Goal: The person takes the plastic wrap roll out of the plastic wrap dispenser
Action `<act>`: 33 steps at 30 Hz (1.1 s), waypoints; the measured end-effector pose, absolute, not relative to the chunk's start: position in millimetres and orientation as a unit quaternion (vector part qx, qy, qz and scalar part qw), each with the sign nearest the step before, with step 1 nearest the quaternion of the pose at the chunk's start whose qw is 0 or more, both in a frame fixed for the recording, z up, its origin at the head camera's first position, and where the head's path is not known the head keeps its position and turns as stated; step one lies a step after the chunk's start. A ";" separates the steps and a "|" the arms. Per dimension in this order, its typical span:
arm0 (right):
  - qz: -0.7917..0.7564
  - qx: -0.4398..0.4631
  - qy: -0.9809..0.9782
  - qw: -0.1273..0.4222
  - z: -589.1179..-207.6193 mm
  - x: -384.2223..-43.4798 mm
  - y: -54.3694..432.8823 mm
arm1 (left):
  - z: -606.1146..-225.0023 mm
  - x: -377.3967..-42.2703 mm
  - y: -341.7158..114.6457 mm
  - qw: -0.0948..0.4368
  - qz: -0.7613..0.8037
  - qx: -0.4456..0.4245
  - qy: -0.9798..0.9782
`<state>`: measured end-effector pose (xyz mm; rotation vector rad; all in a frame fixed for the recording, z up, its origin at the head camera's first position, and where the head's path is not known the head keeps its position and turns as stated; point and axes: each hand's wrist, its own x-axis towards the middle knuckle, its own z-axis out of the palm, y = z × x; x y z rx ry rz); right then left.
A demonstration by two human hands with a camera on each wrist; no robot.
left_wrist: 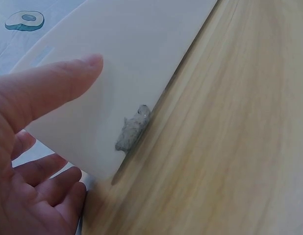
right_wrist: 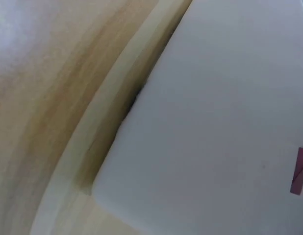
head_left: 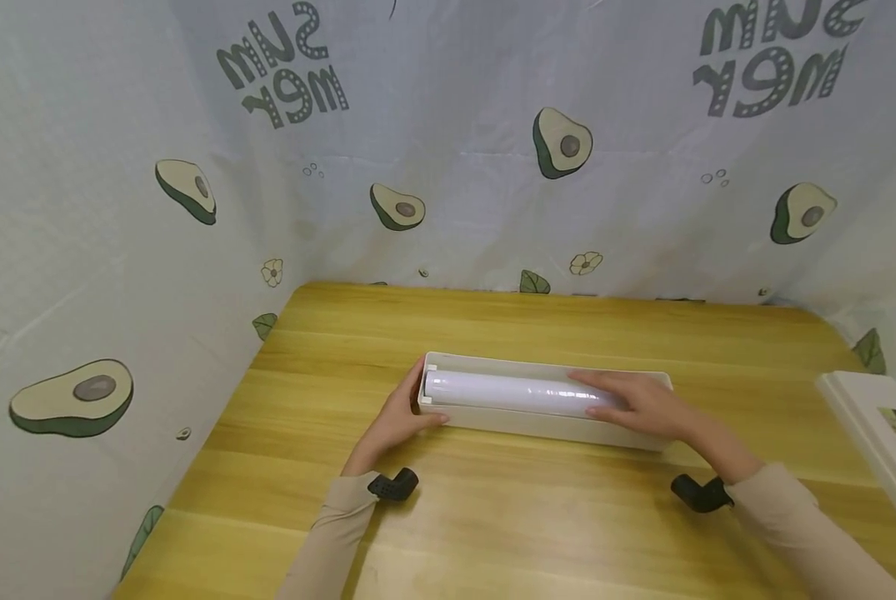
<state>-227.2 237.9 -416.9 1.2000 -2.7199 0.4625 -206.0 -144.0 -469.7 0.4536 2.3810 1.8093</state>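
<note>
A long white open-topped box (head_left: 545, 425) lies across the wooden table with a shiny roll of cling film (head_left: 493, 390) inside it. My left hand (head_left: 395, 417) holds the box's left end, thumb over the front wall and the other fingers round the end. In the left wrist view the thumb (left_wrist: 68, 88) presses on the white wall, near a grey crumpled patch (left_wrist: 133, 129) at its lower edge. At the right end of the roll, my right hand (head_left: 646, 404) reaches into the box, fingers and thumb spanning the film. The right wrist view shows mostly the box wall (right_wrist: 205, 127).
On the right edge of the wooden table (head_left: 530, 517) sits a white lid-like piece (head_left: 868, 433) bearing a green picture label. A curtain (head_left: 478, 208) printed with avocados hangs behind the table and along its left side.
</note>
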 end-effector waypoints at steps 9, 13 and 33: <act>0.155 0.396 -0.904 0.039 -414.9 -231.6 240.1 | -468.6 -206.0 -141.9 0.059 0.598 0.151 0.785; 0.158 0.401 -0.902 0.036 -413.7 -231.8 239.2 | -468.3 -205.5 -141.1 0.055 0.597 0.149 0.786; 0.168 0.424 -0.875 0.160 -411.1 -226.0 232.7 | -469.3 -205.8 -142.7 0.059 0.606 0.144 0.780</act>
